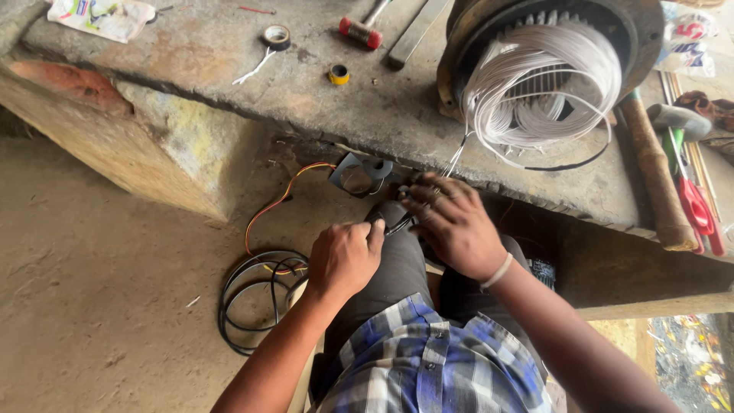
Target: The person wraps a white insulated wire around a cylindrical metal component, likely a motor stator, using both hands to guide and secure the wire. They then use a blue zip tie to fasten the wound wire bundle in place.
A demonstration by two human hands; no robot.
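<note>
My left hand (pixel 345 256) is closed around a small dark object (pixel 391 216) resting on my knee. Beside it my right hand (pixel 453 223) bends its fingers over the same object, pinching thin white wires (pixel 457 158). These wires run up to a big coil of white wire (pixel 544 80) sitting in a round metal motor housing (pixel 644 30) on the concrete slab (pixel 306 92). Exactly what the right fingers pinch is partly hidden.
On the slab lie a red-headed hammer (pixel 362 30), tape rolls (pixel 276 35), a small yellow roll (pixel 339 74), a wooden handle (pixel 656 180) and red-handled pliers (pixel 696 203). Black cable loops (pixel 256 294) with orange-yellow wires (pixel 275 203) lie on the dirt floor.
</note>
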